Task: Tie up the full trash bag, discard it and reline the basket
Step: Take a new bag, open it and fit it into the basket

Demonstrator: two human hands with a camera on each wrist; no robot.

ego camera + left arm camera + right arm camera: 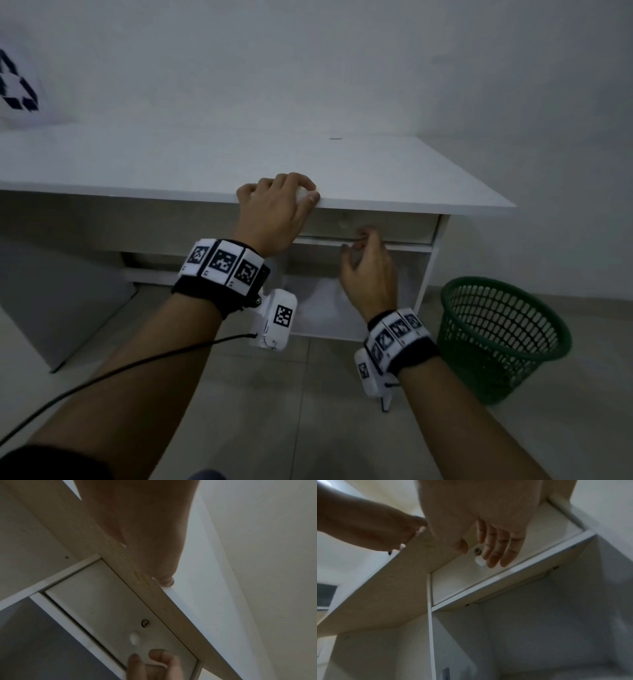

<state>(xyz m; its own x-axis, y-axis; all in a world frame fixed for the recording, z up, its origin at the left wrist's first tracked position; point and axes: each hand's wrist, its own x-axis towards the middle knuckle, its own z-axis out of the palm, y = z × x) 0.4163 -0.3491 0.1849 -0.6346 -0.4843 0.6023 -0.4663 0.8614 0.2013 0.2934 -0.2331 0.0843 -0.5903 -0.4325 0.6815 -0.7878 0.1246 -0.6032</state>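
Observation:
A green mesh basket [503,339] stands on the floor to the right of the white desk [394,171], its mesh bare inside. No trash bag shows in any view. My left hand [277,198] rests on the desk's front edge, fingers bent on the top, thumb [167,581] against the edge. My right hand [364,240] is at the drawer front [404,226], its fingers [494,555] straight beside the small white knob [480,561] and the round lock [477,551], not closed round either. The left wrist view shows the knob [135,638] just above my right fingertips [154,655].
Under the drawer is an open white compartment [325,308]. A sheet with a recycling symbol [17,85] hangs on the wall at far left. A grey panel [51,301] stands under the desk's left side. A black cable [137,363] trails from my left wrist.

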